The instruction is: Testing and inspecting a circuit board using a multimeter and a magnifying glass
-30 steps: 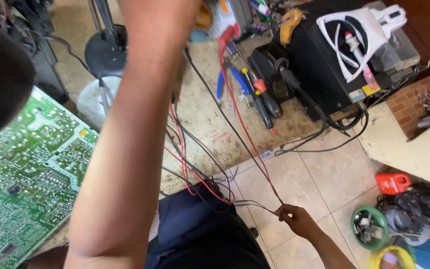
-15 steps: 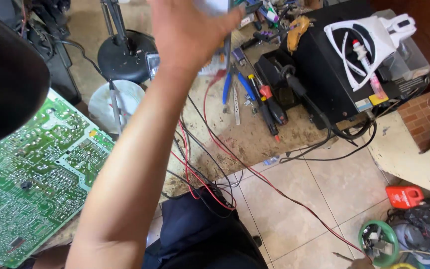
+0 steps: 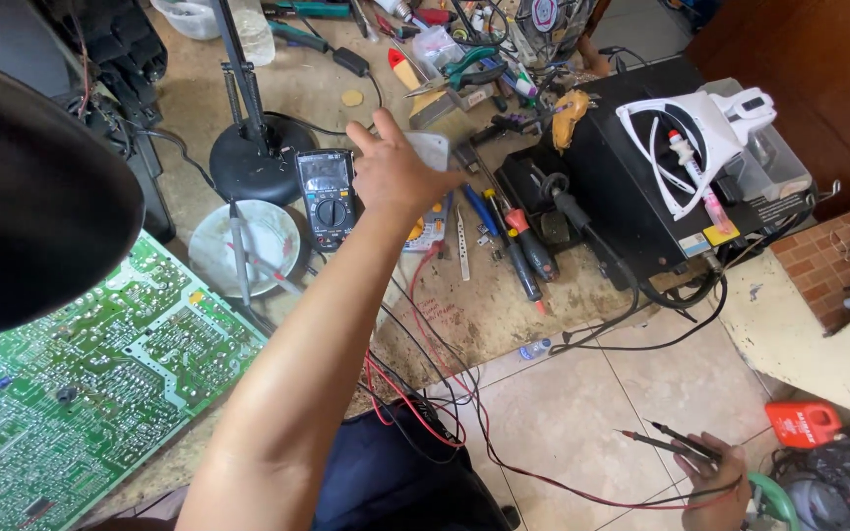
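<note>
My left hand (image 3: pixel 393 172) reaches out over the workbench and grips a small flat pale-grey piece (image 3: pixel 432 149) between thumb and fingers. Just left of it lies a black multimeter (image 3: pixel 326 197). A yellow meter (image 3: pixel 428 229) lies partly hidden under the hand. Down at the lower right, over the tiled floor, my right hand (image 3: pixel 715 482) is closed on two thin test probes (image 3: pixel 669 444), one red and one black. Their red and black leads (image 3: pixel 445 393) trail back up to the bench.
A green circuit board (image 3: pixel 81 393) lies at lower left under a dark rounded lamp shade (image 3: pixel 31 197). A lamp base (image 3: pixel 253 162), a white dish (image 3: pixel 268 231), screwdrivers (image 3: pixel 523 246), a black box (image 3: pixel 641 197) with a white plastic part (image 3: pixel 700 138) and an orange bottle (image 3: pixel 804 423) are in view.
My left hand has come down and forward, away from the camera, to above the meters. My right hand has moved to the lower right with the leads, and the probes now show.
</note>
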